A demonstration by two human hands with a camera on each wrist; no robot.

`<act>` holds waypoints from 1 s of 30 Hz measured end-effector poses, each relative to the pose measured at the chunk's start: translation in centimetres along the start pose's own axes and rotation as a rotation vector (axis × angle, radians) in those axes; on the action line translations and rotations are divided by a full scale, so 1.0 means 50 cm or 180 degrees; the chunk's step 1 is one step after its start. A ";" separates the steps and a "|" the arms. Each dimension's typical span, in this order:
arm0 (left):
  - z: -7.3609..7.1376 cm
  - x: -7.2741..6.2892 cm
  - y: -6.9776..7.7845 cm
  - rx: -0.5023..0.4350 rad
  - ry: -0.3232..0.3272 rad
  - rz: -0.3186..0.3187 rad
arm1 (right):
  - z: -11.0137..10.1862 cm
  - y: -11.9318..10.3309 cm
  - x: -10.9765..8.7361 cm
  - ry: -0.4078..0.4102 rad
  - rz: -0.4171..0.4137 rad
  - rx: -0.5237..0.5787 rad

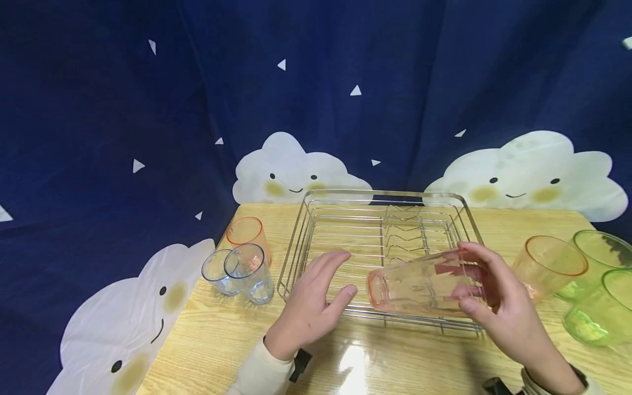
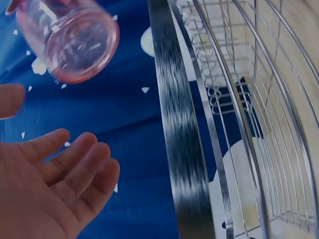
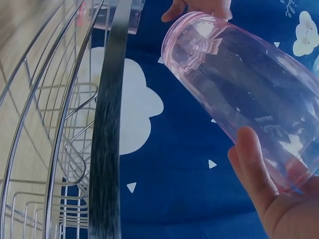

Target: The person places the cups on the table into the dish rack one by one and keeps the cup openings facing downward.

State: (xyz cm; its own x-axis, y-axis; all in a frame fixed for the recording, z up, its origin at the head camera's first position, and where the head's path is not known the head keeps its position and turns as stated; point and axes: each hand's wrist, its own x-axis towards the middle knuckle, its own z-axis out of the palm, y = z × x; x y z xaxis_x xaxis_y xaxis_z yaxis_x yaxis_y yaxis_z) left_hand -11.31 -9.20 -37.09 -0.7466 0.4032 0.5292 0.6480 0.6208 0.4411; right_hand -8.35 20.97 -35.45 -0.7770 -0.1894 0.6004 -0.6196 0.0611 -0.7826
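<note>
My right hand grips a clear pinkish-orange tumbler near its rim, fingers and thumb around it. The tumbler lies tilted on its side in the air, its base pointing left, over the front of a metal wire dish rack. In the right wrist view the tumbler slants from upper left to lower right. My left hand hovers over the rack's front left, fingers extended and thumb apart, holding nothing. The left wrist view shows its palm turned up, with the tumbler's round base above the fingertips.
Left of the rack stand an orange glass and two blue-rimmed glasses. To its right are another orange glass and two green glasses. A dark blue cloud-print curtain hangs behind the wooden table.
</note>
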 end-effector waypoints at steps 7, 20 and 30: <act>0.010 -0.001 0.015 0.0084 -0.0208 0.0296 | 0.004 0.009 0.004 -0.0208 -0.0197 0.0485; 0.023 -0.002 0.033 -0.0154 -0.0403 0.0357 | 0.017 0.006 0.005 -0.0440 -0.0284 0.0821; 0.026 -0.004 0.034 -0.0331 -0.0357 0.0302 | 0.020 0.008 0.009 -0.0549 -0.0434 0.0902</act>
State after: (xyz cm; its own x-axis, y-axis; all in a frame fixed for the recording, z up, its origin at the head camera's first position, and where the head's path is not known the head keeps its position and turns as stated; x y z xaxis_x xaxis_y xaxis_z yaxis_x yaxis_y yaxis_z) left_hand -10.28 -7.34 -37.40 -0.6896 0.5327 0.4906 0.7242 0.5059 0.4687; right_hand -8.85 19.91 -35.66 -0.6442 -0.3411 0.6846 -0.6419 -0.2456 -0.7264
